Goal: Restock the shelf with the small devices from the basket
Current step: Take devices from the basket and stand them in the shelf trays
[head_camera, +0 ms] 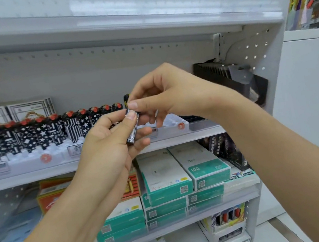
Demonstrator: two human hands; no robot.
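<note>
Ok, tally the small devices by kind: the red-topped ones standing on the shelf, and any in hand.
Red-topped devices standing in the shelf row: 10
Device held between left hand and right hand: 1
Total: 11

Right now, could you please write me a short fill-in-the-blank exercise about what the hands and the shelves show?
1. The slim black patterned device is held by ____ hands, the left hand and the right hand.
2. The row of black-and-white patterned devices on the white shelf have ____ tops.
3. The white and ____ boxes are stacked on the shelf below.

Missing words: both; red; teal
</note>
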